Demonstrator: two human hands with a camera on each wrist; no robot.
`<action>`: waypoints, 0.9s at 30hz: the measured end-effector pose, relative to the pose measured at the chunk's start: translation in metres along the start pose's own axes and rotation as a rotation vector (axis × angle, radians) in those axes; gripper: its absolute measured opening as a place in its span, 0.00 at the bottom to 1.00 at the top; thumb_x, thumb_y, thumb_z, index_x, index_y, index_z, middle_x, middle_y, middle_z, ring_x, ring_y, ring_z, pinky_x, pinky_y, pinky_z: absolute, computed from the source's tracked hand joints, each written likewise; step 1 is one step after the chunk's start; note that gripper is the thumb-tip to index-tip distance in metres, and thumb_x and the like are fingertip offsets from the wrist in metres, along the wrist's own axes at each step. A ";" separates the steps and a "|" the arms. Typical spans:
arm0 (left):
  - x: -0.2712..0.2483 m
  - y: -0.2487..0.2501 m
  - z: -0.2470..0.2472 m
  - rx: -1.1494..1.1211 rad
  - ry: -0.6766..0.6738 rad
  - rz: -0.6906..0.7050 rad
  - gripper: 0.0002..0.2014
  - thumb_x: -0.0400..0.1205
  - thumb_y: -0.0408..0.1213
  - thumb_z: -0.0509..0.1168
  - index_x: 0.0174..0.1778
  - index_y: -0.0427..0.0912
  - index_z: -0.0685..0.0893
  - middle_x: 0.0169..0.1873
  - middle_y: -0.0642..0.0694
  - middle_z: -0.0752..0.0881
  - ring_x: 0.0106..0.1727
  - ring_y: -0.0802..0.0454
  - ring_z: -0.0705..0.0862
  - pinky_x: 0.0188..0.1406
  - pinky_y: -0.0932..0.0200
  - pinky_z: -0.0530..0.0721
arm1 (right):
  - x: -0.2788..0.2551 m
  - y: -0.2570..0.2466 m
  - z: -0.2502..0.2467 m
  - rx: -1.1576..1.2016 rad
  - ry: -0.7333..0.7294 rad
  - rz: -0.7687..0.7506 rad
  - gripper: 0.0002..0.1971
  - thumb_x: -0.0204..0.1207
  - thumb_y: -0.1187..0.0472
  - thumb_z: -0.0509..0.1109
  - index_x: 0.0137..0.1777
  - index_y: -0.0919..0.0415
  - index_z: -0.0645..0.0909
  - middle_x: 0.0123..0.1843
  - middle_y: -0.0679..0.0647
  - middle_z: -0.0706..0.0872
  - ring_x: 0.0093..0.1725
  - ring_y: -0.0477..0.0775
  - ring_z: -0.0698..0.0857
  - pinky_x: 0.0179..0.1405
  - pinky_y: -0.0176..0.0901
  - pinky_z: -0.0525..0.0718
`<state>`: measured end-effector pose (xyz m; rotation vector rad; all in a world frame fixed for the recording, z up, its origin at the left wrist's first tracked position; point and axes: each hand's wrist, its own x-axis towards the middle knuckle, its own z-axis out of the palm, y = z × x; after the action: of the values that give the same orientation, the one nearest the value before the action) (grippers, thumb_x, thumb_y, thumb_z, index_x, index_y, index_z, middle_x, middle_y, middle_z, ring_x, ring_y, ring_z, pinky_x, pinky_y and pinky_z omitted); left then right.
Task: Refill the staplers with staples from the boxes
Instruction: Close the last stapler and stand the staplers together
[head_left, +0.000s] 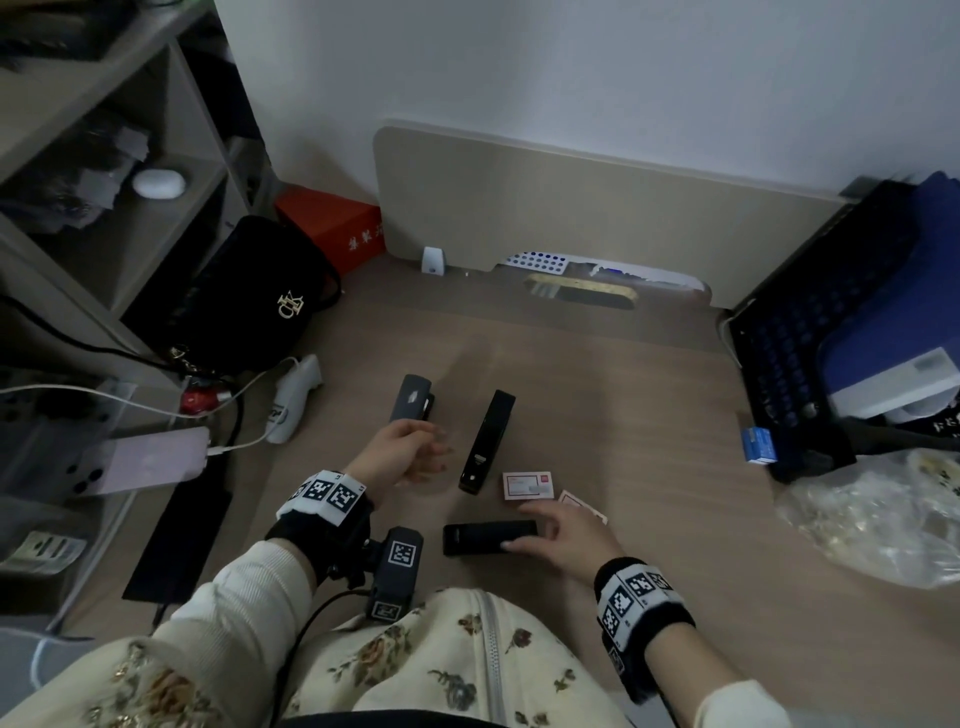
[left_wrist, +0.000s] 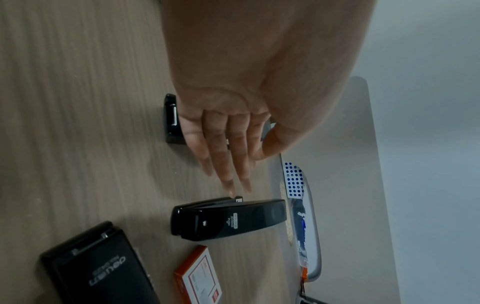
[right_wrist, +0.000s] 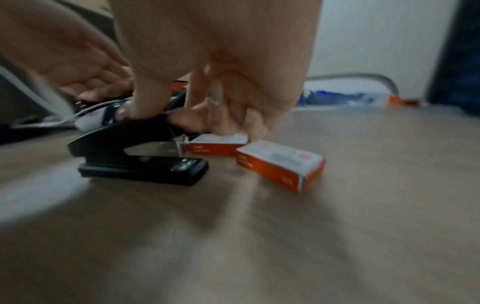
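Note:
Three staplers lie on the wooden desk (head_left: 649, 415): a grey stapler (head_left: 410, 397) far left, an upright black stapler (head_left: 488, 441) in the middle, and a near black stapler (head_left: 483, 538) lying crosswise. My right hand (head_left: 524, 530) grips the near black stapler (right_wrist: 140, 156), thumb on one side and fingers on the other. My left hand (head_left: 439, 449) hovers with straight fingers between the grey stapler (left_wrist: 171, 119) and the middle black stapler (left_wrist: 228, 220), holding nothing. Two orange-and-white staple boxes (head_left: 527, 485) (right_wrist: 280, 162) lie closed just beyond my right hand.
A black handbag (head_left: 244, 301), a charging pink phone (head_left: 150, 462) with cables and a white device (head_left: 296, 400) crowd the left. A dark crate (head_left: 810, 338), a small blue box (head_left: 758, 444) and a plastic bag (head_left: 872, 530) stand right. A beige board (head_left: 571, 208) closes the back.

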<state>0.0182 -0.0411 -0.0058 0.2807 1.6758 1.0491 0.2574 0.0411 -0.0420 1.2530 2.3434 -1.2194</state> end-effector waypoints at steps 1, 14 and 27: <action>0.000 -0.001 -0.002 0.007 -0.001 -0.006 0.12 0.87 0.33 0.57 0.63 0.38 0.81 0.51 0.41 0.90 0.37 0.52 0.89 0.29 0.64 0.84 | 0.001 -0.004 0.001 -0.091 -0.072 0.004 0.28 0.66 0.37 0.75 0.65 0.43 0.80 0.56 0.43 0.84 0.57 0.47 0.82 0.52 0.35 0.77; 0.005 0.008 -0.020 -0.149 0.121 0.078 0.11 0.87 0.35 0.56 0.49 0.44 0.84 0.40 0.45 0.91 0.39 0.49 0.86 0.34 0.60 0.79 | 0.011 -0.022 -0.007 -0.070 -0.162 0.004 0.09 0.70 0.56 0.77 0.44 0.40 0.81 0.41 0.42 0.83 0.37 0.48 0.87 0.37 0.34 0.83; 0.027 0.006 -0.035 -0.201 0.457 0.254 0.09 0.81 0.32 0.67 0.56 0.42 0.86 0.54 0.48 0.88 0.59 0.50 0.86 0.64 0.51 0.82 | 0.033 -0.043 -0.074 -0.216 -0.041 -0.024 0.23 0.64 0.69 0.78 0.57 0.47 0.85 0.49 0.46 0.87 0.51 0.48 0.84 0.49 0.36 0.78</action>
<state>-0.0244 -0.0371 -0.0179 0.1276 1.9509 1.5501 0.2168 0.1034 0.0117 1.1208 2.3914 -0.9585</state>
